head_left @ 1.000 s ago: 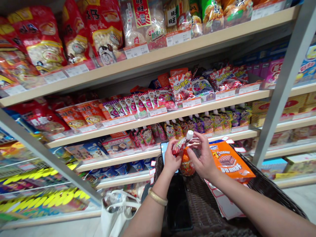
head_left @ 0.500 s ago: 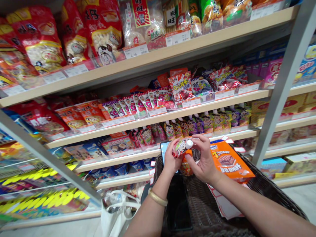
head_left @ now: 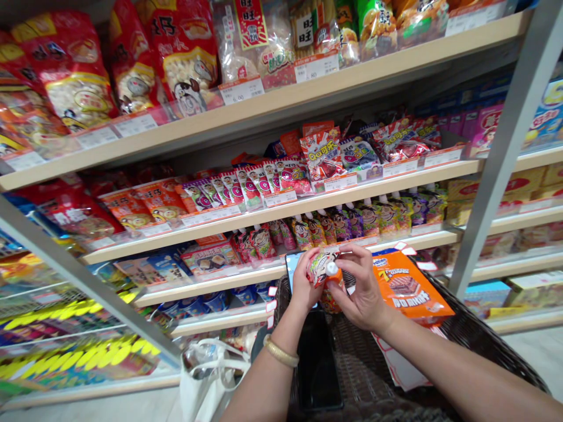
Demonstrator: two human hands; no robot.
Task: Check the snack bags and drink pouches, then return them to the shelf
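Observation:
A small jelly pouch (head_left: 317,266), red and white with a cartoon face, is wrapped in my left hand (head_left: 302,288). Its white screw cap (head_left: 331,268) points toward me. My right hand (head_left: 364,288) closes on the spout end, fingertips beside the cap and thumb just below it. Behind the hands, an orange item (head_left: 333,300) shows in part within the dark wicker basket (head_left: 365,366). An orange snack packet (head_left: 409,287) with a wafer picture lies right of my right hand.
A phone-like screen (head_left: 294,266) stands behind my left hand, and a black flat device (head_left: 317,363) lies below. White bordered cards (head_left: 402,363) are under my right forearm. A white bag (head_left: 211,375) sits at lower left. Shelves (head_left: 246,220) of snacks rise ahead, with similar pouches (head_left: 341,224).
The pouch's cap has tilted lower and a little left. My right fingers have moved down and left with it, closer around the cap. The surroundings look unchanged.

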